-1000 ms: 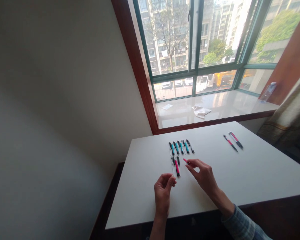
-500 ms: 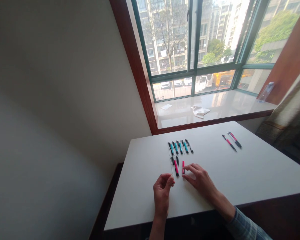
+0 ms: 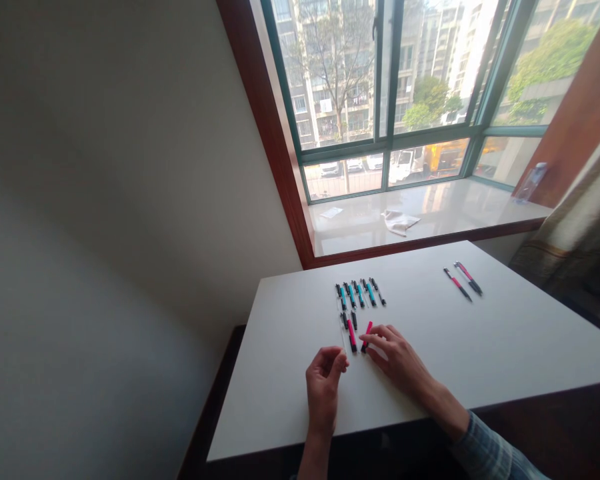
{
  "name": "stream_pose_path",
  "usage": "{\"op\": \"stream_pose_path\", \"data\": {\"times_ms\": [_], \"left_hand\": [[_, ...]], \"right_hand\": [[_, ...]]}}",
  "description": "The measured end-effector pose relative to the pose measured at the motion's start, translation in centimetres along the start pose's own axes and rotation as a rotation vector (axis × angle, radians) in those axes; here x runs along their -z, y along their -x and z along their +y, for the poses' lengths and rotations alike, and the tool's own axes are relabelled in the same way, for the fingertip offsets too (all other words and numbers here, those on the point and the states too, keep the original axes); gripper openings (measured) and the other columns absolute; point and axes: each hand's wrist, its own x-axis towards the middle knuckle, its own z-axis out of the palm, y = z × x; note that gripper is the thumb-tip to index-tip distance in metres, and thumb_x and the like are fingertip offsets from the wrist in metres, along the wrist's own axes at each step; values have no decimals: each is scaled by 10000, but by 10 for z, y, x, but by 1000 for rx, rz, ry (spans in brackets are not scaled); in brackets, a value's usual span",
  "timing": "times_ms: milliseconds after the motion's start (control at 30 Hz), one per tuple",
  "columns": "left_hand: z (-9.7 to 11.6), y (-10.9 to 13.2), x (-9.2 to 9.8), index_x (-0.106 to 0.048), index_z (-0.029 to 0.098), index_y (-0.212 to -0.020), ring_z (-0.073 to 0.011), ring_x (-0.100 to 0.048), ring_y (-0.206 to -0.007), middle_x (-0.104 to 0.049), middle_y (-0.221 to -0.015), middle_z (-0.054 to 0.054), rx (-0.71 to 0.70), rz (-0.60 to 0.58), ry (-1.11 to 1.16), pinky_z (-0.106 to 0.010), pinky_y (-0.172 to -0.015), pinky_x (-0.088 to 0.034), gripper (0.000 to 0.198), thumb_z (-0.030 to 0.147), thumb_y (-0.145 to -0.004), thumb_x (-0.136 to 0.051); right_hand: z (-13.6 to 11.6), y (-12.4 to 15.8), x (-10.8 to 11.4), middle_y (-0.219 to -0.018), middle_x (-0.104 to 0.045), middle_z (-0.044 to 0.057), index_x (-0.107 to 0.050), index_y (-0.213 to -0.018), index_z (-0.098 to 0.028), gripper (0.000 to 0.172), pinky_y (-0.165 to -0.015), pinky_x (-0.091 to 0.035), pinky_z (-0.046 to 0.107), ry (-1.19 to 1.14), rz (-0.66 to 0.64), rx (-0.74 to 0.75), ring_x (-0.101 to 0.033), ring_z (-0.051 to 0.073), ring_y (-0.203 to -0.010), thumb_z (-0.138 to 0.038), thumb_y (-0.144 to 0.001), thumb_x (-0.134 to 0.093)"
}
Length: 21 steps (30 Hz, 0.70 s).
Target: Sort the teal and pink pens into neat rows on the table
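My right hand [image 3: 389, 347] has its thumb and fingers around a pink pen barrel [image 3: 369, 327] with a black lower end, which slants on the white table. Just left of that barrel, another pink pen barrel [image 3: 351, 331] lies beside two short black pen parts [image 3: 354, 321] and a thin clear refill [image 3: 343, 333]. My left hand [image 3: 326, 370] is closed in a pinch near the lower end of the refill; what its fingertips hold, if anything, cannot be made out. Above lies a row of several teal pen barrels [image 3: 361, 295] with black parts and thin refills between them.
Two pink and black pens [image 3: 458, 285] lie at the right rear of the white table [image 3: 520, 333]. On the sill behind are a white cloth [image 3: 401, 223], a piece of paper [image 3: 331, 213] and a clear bottle [image 3: 531, 183]. A wall borders the left side.
The pink barrel at my right hand has gone from upright in line to slanting, its lower end shifted left. My right fingers have moved slightly left over it. The left hand stays nearly still.
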Motion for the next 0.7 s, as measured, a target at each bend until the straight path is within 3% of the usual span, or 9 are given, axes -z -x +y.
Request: {"op": "stream_pose_path", "data": {"times_ms": [267, 400, 700], "left_hand": [[2, 0, -1, -730, 149, -903, -150, -597, -708, -673, -758, -30, 3, 1, -11, -262, -713, -509, 268, 379, -793, -814], [1, 0, 0, -729, 145, -893, -153, -604, -707, -674, -758, -33, -9, 17, -20, -262, -702, -510, 280, 385, -783, -821], [1, 0, -1, -724, 145, -897, -156, -606, -707, -673, -757, -32, -6, 15, -17, -267, -709, -513, 288, 388, -780, -822]], "right_hand": [[11, -5, 18, -1109, -673, 66, -709, -1018, -271, 180, -780, -609, 358, -1, -66, 77, -655, 232, -963, -177, -980, -560], [17, -8, 25, -968, -693, 53, -690, -980, -235, 173, -683, -583, 305, -10, -141, 82, -662, 193, -809, -218, -1013, -520], [7, -11, 17, -1039, -672, 69, -730, -1058, -231, 230, -708, -572, 267, -100, -134, 88, -689, 159, -797, -254, -1026, -504]]}}
